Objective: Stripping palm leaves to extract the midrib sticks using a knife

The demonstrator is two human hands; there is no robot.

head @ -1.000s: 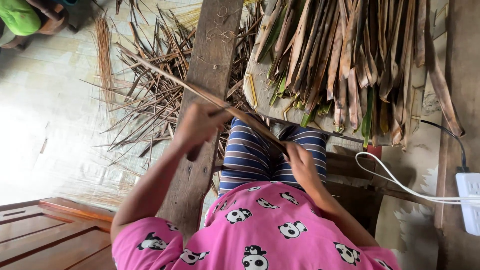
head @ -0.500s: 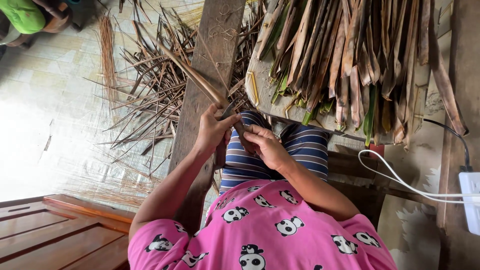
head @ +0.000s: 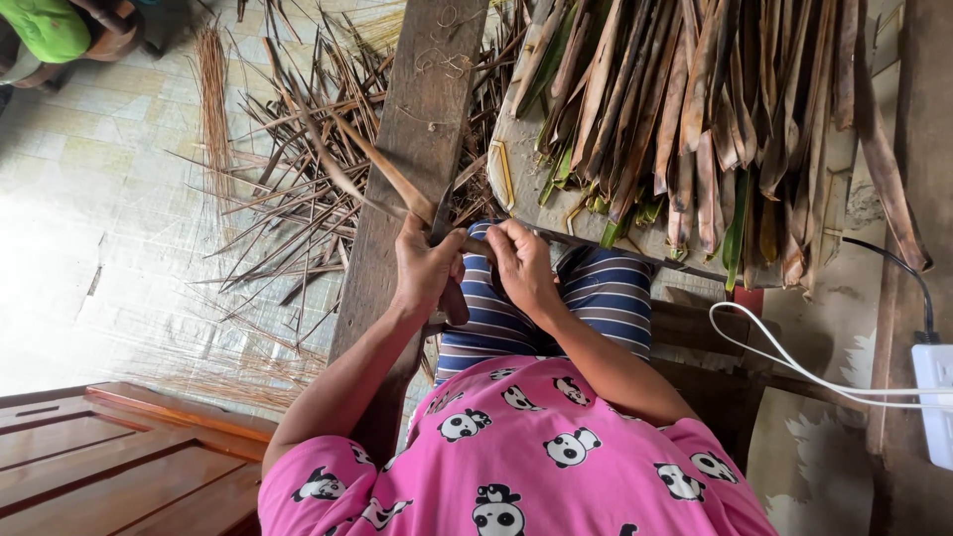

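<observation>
The left hand [head: 425, 268] is closed around a knife [head: 452, 298], its dark handle end showing below the fist, and also pins a long dry leaf strip [head: 382, 169] that runs from the fist up and away to the far left. The right hand [head: 524, 266] is curled, fingertips pinching the near end of the same strip just beside the left thumb. Both hands sit over the lap, above striped trousers [head: 596, 303].

Done, as judged from the scene: a scatter of thin brown strips and ribs [head: 288, 199] lies on the floor to the left of the wooden plank [head: 412, 139].

Left: a large pile of whole leaves [head: 715, 129], brown and partly green, rests untouched on the far right. By that showing, a large share of the leaves remains.
</observation>
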